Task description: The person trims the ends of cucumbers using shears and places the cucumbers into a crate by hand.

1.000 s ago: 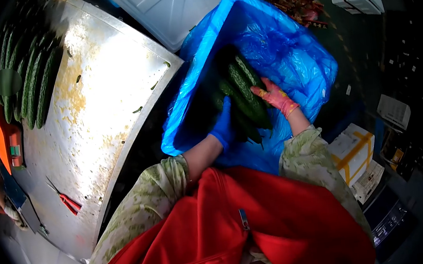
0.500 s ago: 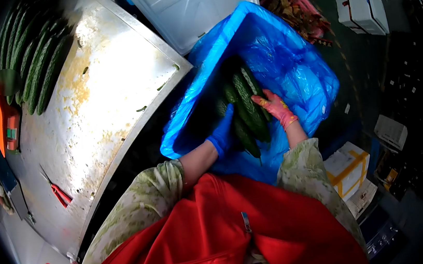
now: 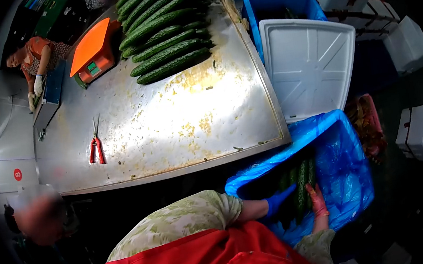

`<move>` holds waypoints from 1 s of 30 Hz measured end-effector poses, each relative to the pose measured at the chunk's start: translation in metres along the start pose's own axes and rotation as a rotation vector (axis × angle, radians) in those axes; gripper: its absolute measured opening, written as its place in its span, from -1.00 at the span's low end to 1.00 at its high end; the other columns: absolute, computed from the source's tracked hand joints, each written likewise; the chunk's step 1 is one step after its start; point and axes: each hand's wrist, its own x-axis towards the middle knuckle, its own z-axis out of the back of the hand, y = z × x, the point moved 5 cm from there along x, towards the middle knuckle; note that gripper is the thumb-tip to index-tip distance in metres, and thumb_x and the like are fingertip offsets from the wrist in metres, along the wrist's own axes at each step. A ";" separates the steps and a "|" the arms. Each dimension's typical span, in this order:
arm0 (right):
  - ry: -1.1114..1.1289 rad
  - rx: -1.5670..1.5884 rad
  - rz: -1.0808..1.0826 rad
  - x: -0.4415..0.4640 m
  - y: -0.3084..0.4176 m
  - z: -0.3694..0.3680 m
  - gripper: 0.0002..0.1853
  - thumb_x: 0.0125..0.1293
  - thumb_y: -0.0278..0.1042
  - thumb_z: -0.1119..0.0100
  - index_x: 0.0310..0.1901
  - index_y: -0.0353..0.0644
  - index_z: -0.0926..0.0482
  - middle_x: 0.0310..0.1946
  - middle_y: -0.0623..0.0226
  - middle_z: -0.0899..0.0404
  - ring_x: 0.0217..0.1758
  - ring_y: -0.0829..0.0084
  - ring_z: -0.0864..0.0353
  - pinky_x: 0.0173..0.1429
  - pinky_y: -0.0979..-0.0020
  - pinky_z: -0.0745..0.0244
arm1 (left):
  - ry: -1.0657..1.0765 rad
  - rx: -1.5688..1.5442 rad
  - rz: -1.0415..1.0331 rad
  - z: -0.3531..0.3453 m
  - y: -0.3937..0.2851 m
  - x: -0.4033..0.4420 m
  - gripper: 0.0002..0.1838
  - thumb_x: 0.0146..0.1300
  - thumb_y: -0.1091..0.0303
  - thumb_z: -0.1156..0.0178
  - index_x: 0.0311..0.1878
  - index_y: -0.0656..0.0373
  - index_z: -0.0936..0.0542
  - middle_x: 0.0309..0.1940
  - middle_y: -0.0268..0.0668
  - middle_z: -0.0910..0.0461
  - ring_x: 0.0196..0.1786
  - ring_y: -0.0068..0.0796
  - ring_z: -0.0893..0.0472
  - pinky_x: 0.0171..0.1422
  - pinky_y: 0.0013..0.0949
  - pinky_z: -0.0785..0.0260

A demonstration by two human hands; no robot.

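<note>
Several dark green cucumbers (image 3: 302,179) lie side by side in a bin (image 3: 357,199) lined with blue plastic film. My left hand (image 3: 281,201), in a blue glove, reaches in from the left and rests against the near cucumbers, its fingertips partly in shadow. On the other side, my right hand (image 3: 317,200), in a pinkish-red glove with yellow marks, has its fingers against the rightmost cucumber. The bunch sits between the two hands. Deep shade hides the left part of the bin's inside.
A metal table (image 3: 159,132) holds a row of cucumbers (image 3: 169,32), an orange scale (image 3: 92,51) and red-handled scissors (image 3: 96,147). A white lid (image 3: 310,63) leans behind the bin. A pink basket (image 3: 366,127) and foam box (image 3: 417,132) stand right. A co-worker (image 3: 39,60) is at the far left.
My view has swung to the left, so more of the table and the scale shows and the bin appears lower right. Both hands stay in the bin by the cucumbers.
</note>
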 end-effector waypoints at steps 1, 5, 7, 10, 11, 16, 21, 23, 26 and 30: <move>-0.057 -0.054 -0.011 0.002 -0.014 0.008 -0.30 0.24 -0.05 -0.27 0.31 -0.28 -0.30 0.20 0.23 -0.42 0.23 0.35 -0.38 0.33 0.35 -0.20 | 0.029 0.009 -0.009 -0.012 -0.008 -0.015 -0.16 0.14 -0.23 -0.25 0.40 -0.05 -0.23 0.23 -0.17 -0.42 0.23 -0.18 -0.45 0.27 -0.03 -0.33; 0.050 -0.064 0.014 -0.018 0.014 -0.016 -0.26 0.22 -0.10 -0.30 0.34 -0.28 -0.25 0.22 0.24 -0.41 0.27 0.35 -0.34 0.37 0.36 -0.15 | -0.015 -0.050 0.098 -0.006 0.007 -0.015 -0.16 0.12 -0.20 -0.30 0.38 -0.03 -0.24 0.23 -0.17 -0.42 0.23 -0.19 -0.45 0.29 -0.03 -0.32; 0.096 -0.050 -0.026 -0.029 0.017 -0.029 -0.26 0.22 -0.14 -0.31 0.35 -0.27 -0.24 0.22 0.25 -0.41 0.26 0.35 -0.35 0.36 0.37 -0.17 | -0.002 0.001 0.046 -0.007 0.013 -0.025 -0.07 0.05 -0.26 -0.31 0.41 -0.02 -0.22 0.27 -0.16 -0.39 0.27 -0.17 -0.41 0.32 -0.05 -0.28; -0.011 -0.092 -0.098 -0.054 0.012 -0.032 -0.28 0.22 -0.15 -0.31 0.35 -0.23 -0.26 0.21 0.25 -0.42 0.24 0.35 -0.37 0.34 0.37 -0.21 | -0.057 0.088 0.093 -0.006 0.018 -0.041 -0.12 0.09 -0.25 -0.29 0.39 -0.02 -0.25 0.24 -0.16 -0.42 0.24 -0.17 -0.43 0.30 -0.08 -0.30; -0.003 -0.068 -0.055 -0.059 0.015 -0.038 -0.28 0.21 -0.14 -0.31 0.35 -0.22 -0.26 0.21 0.25 -0.42 0.24 0.35 -0.37 0.33 0.36 -0.23 | -0.040 0.061 0.040 -0.021 0.008 -0.060 -0.20 0.13 -0.22 -0.27 0.36 -0.04 -0.30 0.15 -0.14 -0.47 0.18 -0.15 -0.46 0.26 -0.07 -0.32; -0.136 0.075 -0.136 -0.081 -0.008 -0.047 -0.24 0.21 0.01 -0.30 0.32 -0.27 -0.28 0.19 0.21 -0.44 0.24 0.33 -0.39 0.31 0.39 -0.24 | 0.041 0.069 0.144 -0.008 0.018 -0.067 -0.27 0.16 -0.20 -0.26 0.28 0.03 -0.34 0.11 -0.08 -0.49 0.10 -0.05 -0.52 0.20 0.03 -0.40; -0.133 0.005 -0.022 -0.104 0.028 -0.066 -0.33 0.30 -0.09 -0.22 0.34 -0.25 -0.27 0.21 0.28 -0.42 0.22 0.42 -0.40 0.31 0.41 -0.26 | 0.039 0.118 0.123 0.005 0.027 -0.059 -0.37 0.26 -0.05 -0.23 0.28 0.05 -0.33 0.10 -0.13 -0.49 0.07 -0.13 -0.55 0.13 -0.04 -0.45; -0.162 0.008 0.001 -0.114 0.038 -0.065 -0.32 0.27 -0.01 -0.25 0.30 -0.26 -0.32 0.17 0.29 -0.45 0.21 0.43 -0.41 0.29 0.43 -0.26 | -0.002 0.142 0.140 -0.023 0.008 -0.097 -0.42 0.27 0.03 -0.24 0.26 0.07 -0.34 0.09 -0.13 -0.49 0.05 -0.16 -0.56 0.10 -0.08 -0.47; -0.253 0.322 -0.001 -0.128 0.018 -0.050 -0.39 0.33 -0.04 -0.18 0.28 -0.23 -0.35 0.15 0.32 -0.46 0.16 0.49 -0.44 0.24 0.47 -0.32 | 0.219 0.197 -0.172 -0.058 -0.010 -0.118 -0.46 0.25 0.17 -0.28 0.23 0.11 -0.36 0.04 -0.14 -0.51 0.01 -0.21 -0.57 0.05 -0.12 -0.50; -0.287 0.633 0.135 -0.146 0.003 -0.055 -0.48 0.41 -0.06 -0.08 0.30 -0.13 -0.35 0.11 0.44 -0.48 0.13 0.56 -0.46 0.20 0.47 -0.39 | 0.322 0.468 -0.163 -0.088 -0.030 -0.108 -0.49 0.19 0.34 -0.32 0.18 0.15 -0.38 -0.05 -0.17 -0.54 -0.04 -0.24 -0.58 0.01 -0.17 -0.50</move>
